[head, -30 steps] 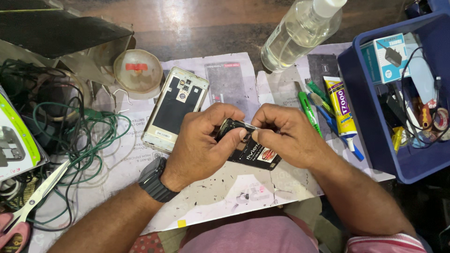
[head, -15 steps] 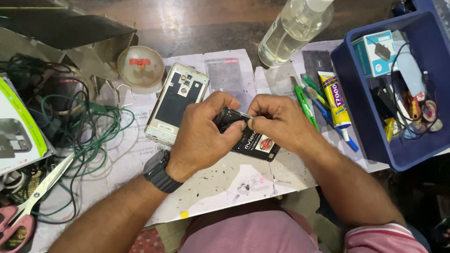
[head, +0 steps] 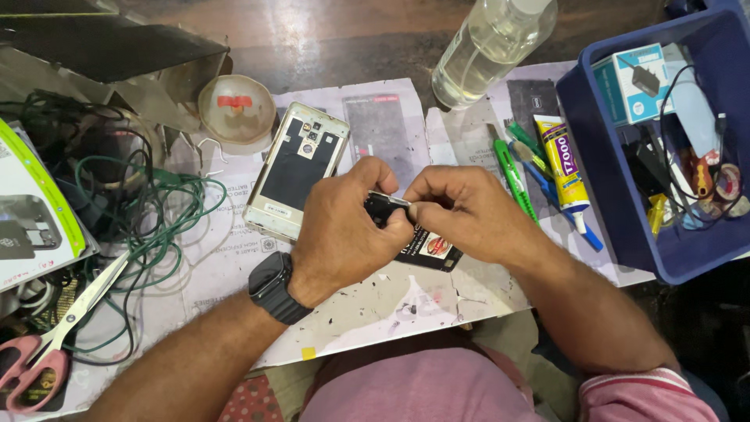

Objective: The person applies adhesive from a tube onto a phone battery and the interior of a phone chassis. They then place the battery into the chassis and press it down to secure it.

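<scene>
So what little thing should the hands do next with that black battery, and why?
Probably keep peeling gently: the right hand pinches a thin strip at the top edge of the black battery, while the left hand steadies it. The opened phone lies apart, beside the left hand, so nothing crowds a slow pull.

Blue bin (head: 601, 187), green wire (head: 168, 211), pink-handled scissors (head: 39, 363), black wristwatch (head: 273, 287), yellow glue tube (head: 564, 162)

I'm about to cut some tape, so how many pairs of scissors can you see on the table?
1. The pink-handled scissors lie at the table's left edge, beside the tangled green wire, away from both hands. Others may be hidden in the blue bin or under the clutter.
</scene>
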